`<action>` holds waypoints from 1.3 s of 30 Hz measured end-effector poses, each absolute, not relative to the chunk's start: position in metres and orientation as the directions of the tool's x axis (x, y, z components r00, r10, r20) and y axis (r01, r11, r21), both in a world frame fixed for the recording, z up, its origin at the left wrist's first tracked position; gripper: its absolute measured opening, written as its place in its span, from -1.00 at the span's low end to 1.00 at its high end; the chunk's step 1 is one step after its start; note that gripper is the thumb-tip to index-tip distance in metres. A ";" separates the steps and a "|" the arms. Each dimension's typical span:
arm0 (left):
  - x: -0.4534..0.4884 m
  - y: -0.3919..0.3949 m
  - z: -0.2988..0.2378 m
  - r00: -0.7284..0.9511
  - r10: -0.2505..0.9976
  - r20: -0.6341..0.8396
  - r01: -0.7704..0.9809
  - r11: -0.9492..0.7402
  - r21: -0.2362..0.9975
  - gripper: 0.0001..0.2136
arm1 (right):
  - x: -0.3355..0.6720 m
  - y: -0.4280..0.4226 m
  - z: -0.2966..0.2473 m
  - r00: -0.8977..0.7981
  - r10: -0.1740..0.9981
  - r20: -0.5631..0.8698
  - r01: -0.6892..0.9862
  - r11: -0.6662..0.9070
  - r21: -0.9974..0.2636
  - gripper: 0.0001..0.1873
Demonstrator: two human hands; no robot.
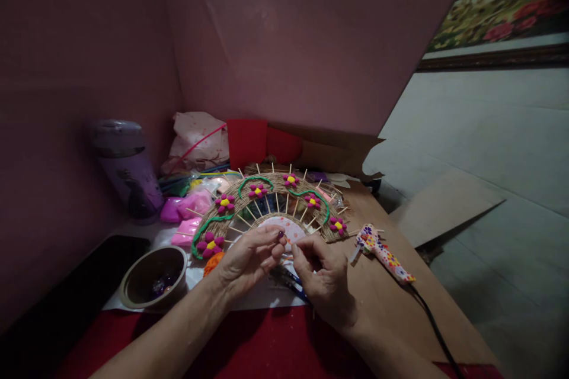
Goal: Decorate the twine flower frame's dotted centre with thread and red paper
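A half-round woven craft piece [271, 201] of jute and wooden sticks lies on the table, set with pink and yellow clay flowers and green clay vines. My left hand [251, 257] is closed in a pinch on a small purple bit [281, 235] just below the piece's pale centre. My right hand [322, 275] sits beside it, fingers curled and pinched close to the left fingertips; what it holds, if anything, is too small to make out. Scissors with blue handles [288, 280] lie under the hands.
A patterned glue gun [382, 251] with a black cord lies to the right. A dark bowl [153, 277] is at the left, a purple bottle [128, 169] behind it. Pink clay lumps [186, 210], a bag and red boxes crowd the back. Pink cardboard walls stand behind.
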State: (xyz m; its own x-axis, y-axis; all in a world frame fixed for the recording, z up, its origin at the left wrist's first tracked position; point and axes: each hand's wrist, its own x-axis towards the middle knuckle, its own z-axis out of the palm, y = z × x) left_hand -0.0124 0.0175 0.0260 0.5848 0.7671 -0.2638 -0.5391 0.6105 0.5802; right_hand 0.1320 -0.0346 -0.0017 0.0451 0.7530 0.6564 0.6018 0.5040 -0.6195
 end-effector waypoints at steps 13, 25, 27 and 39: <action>-0.011 0.016 0.023 0.582 0.782 -0.224 -0.535 0.576 0.619 -0.93 | 0.131 -0.035 0.000 0.026 0.748 0.663 0.602 0.517 -0.608 -0.91; -0.011 0.017 0.023 0.619 0.768 -0.164 -0.528 0.561 0.638 -0.92 | 0.131 -0.036 0.000 0.033 0.754 0.656 0.601 0.510 -0.616 -0.91; -0.011 0.017 0.023 0.615 0.771 -0.167 -0.532 0.562 0.634 -0.93 | 0.131 -0.036 -0.001 0.032 0.749 0.662 0.599 0.516 -0.613 -0.91; -0.011 0.017 0.022 0.609 0.774 -0.172 -0.544 0.566 0.620 -0.90 | 0.132 -0.034 -0.003 0.042 0.754 0.656 0.596 0.508 -0.622 -0.90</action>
State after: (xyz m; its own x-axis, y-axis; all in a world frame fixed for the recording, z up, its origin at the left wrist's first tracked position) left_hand -0.0108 0.0172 0.0221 0.6088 0.7743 -0.1725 -0.5436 0.5656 0.6201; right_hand 0.1320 -0.0337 -0.0026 0.0419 0.7539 0.6557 0.5963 0.5077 -0.6218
